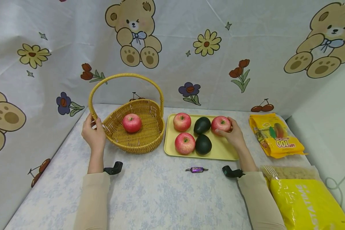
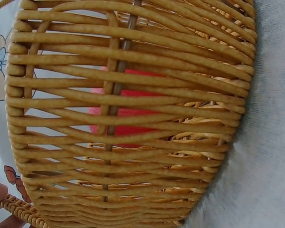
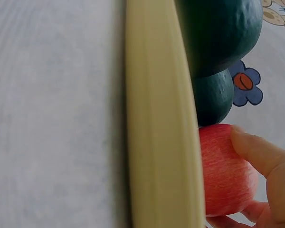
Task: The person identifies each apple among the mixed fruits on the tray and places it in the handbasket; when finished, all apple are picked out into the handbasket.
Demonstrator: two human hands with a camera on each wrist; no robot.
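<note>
My left hand (image 1: 94, 132) grips the handle of the yellow wicker basket (image 1: 141, 148) at its left side. Inside the basket lies one red apple (image 1: 132, 123), which shows pink through the weave in the left wrist view. At the right end of the pale yellow tray (image 1: 218, 150), my right hand (image 1: 233, 132) holds a red apple (image 3: 225, 175) between thumb and fingers. Two more apples, one at the back (image 1: 182, 121) and one in front (image 1: 185, 143), sit on the tray's left part. Two dark green avocados, one behind (image 1: 202, 125) and one nearer (image 1: 203, 144), lie beside them.
A purple wrapped candy (image 1: 196, 170) lies in front of the tray. To the right are a yellow snack bag (image 1: 279, 135) and a larger yellow pasta bag (image 1: 307, 198). A cloth backdrop (image 1: 172, 76) with printed bears and flowers hangs behind the table.
</note>
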